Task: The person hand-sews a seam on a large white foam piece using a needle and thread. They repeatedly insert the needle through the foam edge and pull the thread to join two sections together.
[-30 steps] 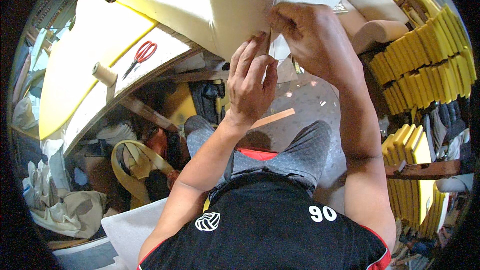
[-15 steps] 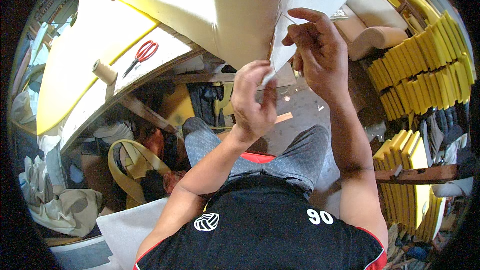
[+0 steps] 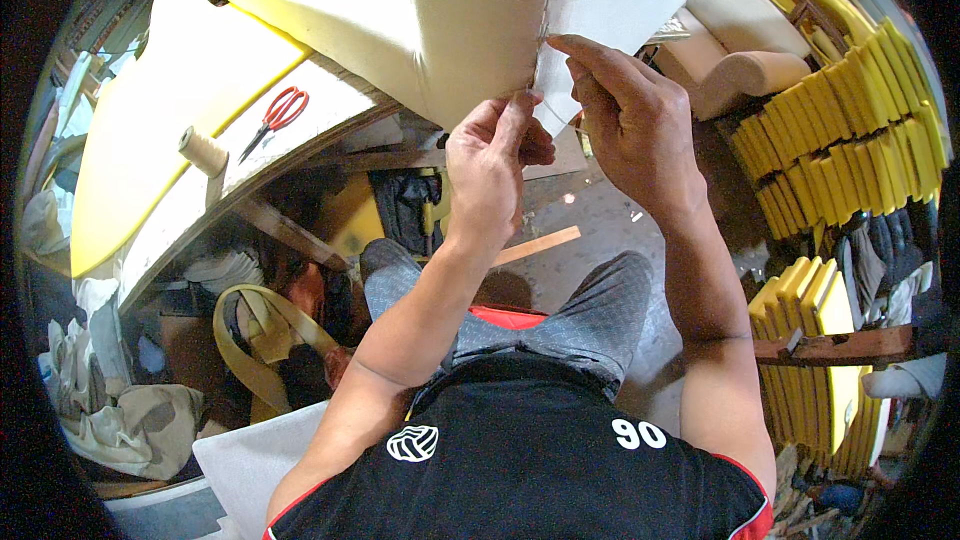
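Left hand [image 3: 488, 165] pinches broad cream fabric cover [image 3: 475, 25] at narrow seam [image 3: 548, 2]; right hand [image 3: 637, 110] right of seam, fingers' grip unclear. Slackened left pinch could misalign edges.

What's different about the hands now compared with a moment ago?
The right hand now reaches its index finger left to the pale cover's seam; half a second ago that finger was clear of it. The left hand has moved up slightly and turned, its thumb by the seam lower down. The red-handled scissors and thread spool stayed put.
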Demonstrator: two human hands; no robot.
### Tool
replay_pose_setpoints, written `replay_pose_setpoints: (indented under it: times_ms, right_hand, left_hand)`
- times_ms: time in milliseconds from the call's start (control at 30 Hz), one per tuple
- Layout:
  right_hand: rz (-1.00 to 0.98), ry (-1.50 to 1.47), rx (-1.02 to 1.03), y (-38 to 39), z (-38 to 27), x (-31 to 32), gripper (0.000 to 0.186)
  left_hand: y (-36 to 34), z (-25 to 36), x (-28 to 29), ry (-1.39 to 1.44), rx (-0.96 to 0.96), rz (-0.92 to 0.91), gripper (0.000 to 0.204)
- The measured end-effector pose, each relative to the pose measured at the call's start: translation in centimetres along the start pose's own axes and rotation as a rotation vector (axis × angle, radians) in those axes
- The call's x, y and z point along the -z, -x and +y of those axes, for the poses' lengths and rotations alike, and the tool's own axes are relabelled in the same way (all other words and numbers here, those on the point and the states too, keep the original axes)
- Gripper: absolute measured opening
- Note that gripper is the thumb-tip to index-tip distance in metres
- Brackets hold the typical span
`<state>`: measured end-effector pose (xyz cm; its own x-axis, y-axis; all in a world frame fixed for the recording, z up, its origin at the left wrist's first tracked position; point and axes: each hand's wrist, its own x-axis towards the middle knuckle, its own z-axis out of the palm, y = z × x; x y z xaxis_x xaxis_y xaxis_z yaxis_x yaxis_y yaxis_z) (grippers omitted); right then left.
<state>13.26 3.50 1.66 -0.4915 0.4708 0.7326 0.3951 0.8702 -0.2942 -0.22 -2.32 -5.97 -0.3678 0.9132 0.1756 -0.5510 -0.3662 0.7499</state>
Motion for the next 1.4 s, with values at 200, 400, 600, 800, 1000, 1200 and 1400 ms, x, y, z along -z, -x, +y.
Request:
replay_pose_setpoints:
  times_ms: [200, 400, 600, 800, 1000, 1200, 1400]
  right_hand:
    - [-0.059, -0.351, -0.202, 0.4, -0.2, 0.4, 0.027]
    - [-0.036, -1.222, -0.311, 3.5, -0.9, 3.5, 0.033]
    - [0.068, -1.560, -0.122, 6.1, -1.1, 4.9, 0.043]
    - [0.022, -1.290, -0.225, 5.7, -2.1, 4.9, 0.044]
    - [0.102, -0.595, -0.234, 4.9, -2.6, 0.3, 0.034]
    - [-0.023, -1.091, -0.770, 6.4, -3.3, -5.6, 0.036]
    - [0.077, -1.416, -0.811, 5.0, -4.7, -8.1, 0.032]
  left_hand:
    - [-1.6, -1.4, 0.7, -0.774, -0.494, 0.120, 0.010]
    - [1.7, -5.6, 9.2, -1.342, -0.556, -0.005, 0.015]
    - [10.3, -6.8, 21.6, -1.626, -0.377, 0.083, 0.012]
    - [20.3, -2.1, 31.2, -1.856, -0.119, 0.295, 0.015]
    - [31.9, -2.1, 39.2, -1.955, 0.085, 0.413, 0.018]
    - [42.3, -1.7, 42.9, -1.946, 0.783, 0.678, 0.024]
    - [44.6, -1.6, 44.1, -1.912, 0.779, 0.644, 0.024]
